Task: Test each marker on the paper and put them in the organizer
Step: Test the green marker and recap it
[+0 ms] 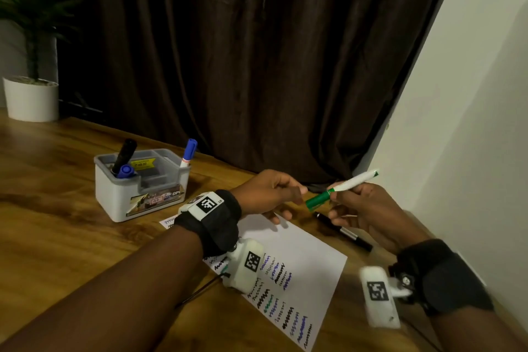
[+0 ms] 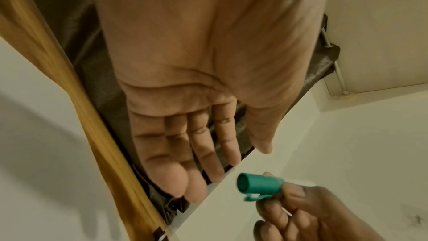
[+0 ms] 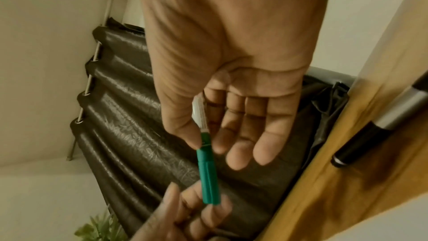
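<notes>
My right hand (image 1: 340, 200) pinches a white marker (image 1: 353, 182) with a green cap (image 1: 317, 199), holding it in the air above the table's far right. In the right wrist view thumb and forefinger of my right hand (image 3: 207, 144) grip it just above the cap (image 3: 208, 177), the other fingers spread. My left hand (image 1: 295, 194) is by the cap's end, its fingers straight in the left wrist view (image 2: 208, 162) and a little apart from the cap (image 2: 259, 184). The white paper (image 1: 308, 243) with several squiggles lies below. The grey organizer (image 1: 143, 188) holds a black marker (image 1: 124, 154) and two blue-capped ones.
A black marker (image 1: 343, 230) lies on the wooden table (image 1: 71, 223) right of the paper, also seen in the right wrist view (image 3: 379, 125). A potted plant (image 1: 31, 97) stands at the far left. A dark curtain and a white wall close off the back and right.
</notes>
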A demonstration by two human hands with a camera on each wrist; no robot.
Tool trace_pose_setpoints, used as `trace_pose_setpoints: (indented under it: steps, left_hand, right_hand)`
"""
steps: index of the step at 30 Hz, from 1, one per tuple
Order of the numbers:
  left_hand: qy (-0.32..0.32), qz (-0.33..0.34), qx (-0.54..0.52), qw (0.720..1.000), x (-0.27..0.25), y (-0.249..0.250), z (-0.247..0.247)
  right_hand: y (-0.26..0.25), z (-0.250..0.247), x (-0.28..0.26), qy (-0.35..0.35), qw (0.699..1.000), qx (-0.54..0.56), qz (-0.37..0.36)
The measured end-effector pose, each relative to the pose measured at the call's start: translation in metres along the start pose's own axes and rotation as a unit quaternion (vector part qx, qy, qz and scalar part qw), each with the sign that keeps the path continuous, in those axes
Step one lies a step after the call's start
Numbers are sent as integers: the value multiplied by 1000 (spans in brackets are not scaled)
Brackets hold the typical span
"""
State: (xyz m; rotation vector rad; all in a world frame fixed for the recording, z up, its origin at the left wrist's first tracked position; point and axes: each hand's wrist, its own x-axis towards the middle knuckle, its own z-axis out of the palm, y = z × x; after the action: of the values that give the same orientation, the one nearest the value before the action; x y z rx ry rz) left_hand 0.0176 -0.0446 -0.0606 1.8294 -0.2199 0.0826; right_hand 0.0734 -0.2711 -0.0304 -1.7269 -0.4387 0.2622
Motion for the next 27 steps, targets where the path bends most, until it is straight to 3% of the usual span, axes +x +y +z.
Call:
trace_pose_setpoints:
  steps: [10,20,27]
  left_hand:
    - [-15,34,35,999,-5,7,12]
    - [-56,52,33,997,-14,12,19]
    - [-111,46,19,993,-17,12,21]
  right_hand:
    - [16,3,-7,-56,994,94,-8]
    - [20,18,-16,-62,992,54,-100]
    - [22,16,-17,-83,989,52,-109]
